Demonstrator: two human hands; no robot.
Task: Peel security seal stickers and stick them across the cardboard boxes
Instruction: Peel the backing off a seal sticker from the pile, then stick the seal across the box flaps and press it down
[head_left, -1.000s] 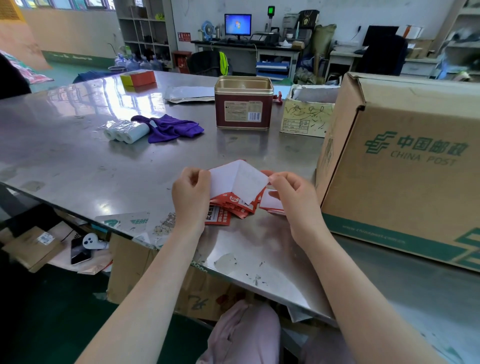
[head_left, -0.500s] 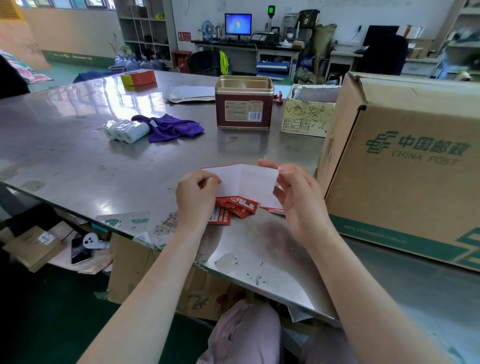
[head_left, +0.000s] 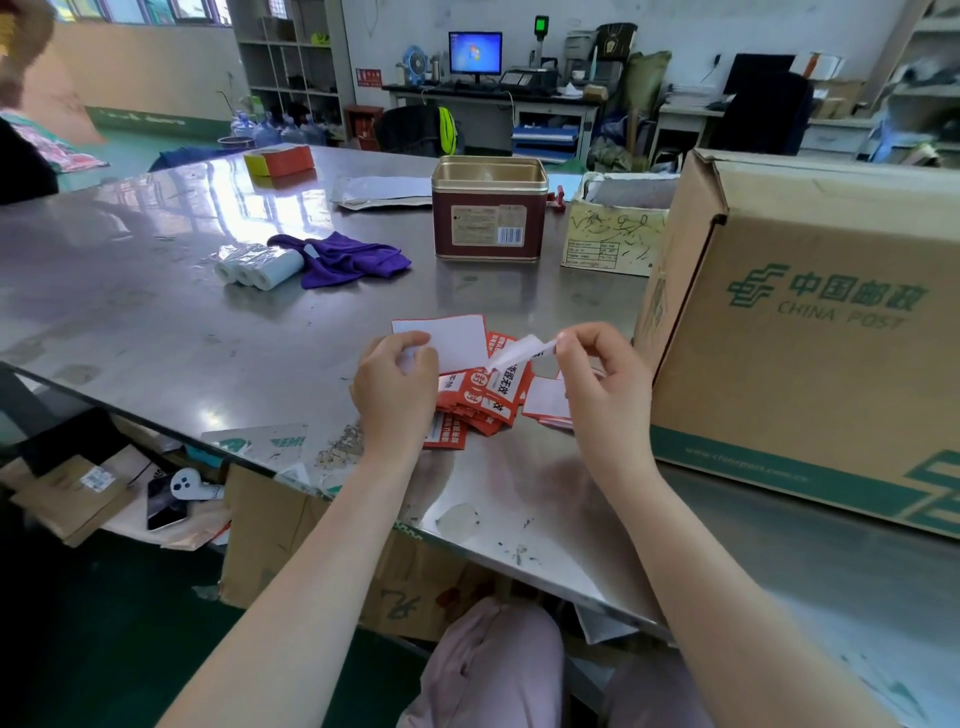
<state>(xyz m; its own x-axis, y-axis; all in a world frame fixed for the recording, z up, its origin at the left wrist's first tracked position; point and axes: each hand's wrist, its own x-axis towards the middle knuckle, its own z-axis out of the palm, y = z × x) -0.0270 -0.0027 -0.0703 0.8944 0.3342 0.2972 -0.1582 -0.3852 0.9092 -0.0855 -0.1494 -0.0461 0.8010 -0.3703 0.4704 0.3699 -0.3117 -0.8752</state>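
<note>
The left hand (head_left: 397, 387) pinches the near left edge of a white backing sheet (head_left: 449, 340), fingers curled around it, while the right hand (head_left: 605, 382) pinches the end of a seal sticker (head_left: 519, 352) between thumb and fingertips, pulling it up and to the right so it arches away from the sheet. Its lower end looks attached yet, so I judge the peel about half done. Beneath both hands a loose pile of red stickers (head_left: 483, 400) lies on the steel table (head_left: 156, 322), near its front edge. The big cardboard box (head_left: 810, 332) stands just right of the hands, and no seal shows on the faces I can see; sticking across it seems wholly left to do. Farther back sit a tin (head_left: 488, 213), a purple cloth (head_left: 348, 257) and paper rolls (head_left: 257, 267).
</note>
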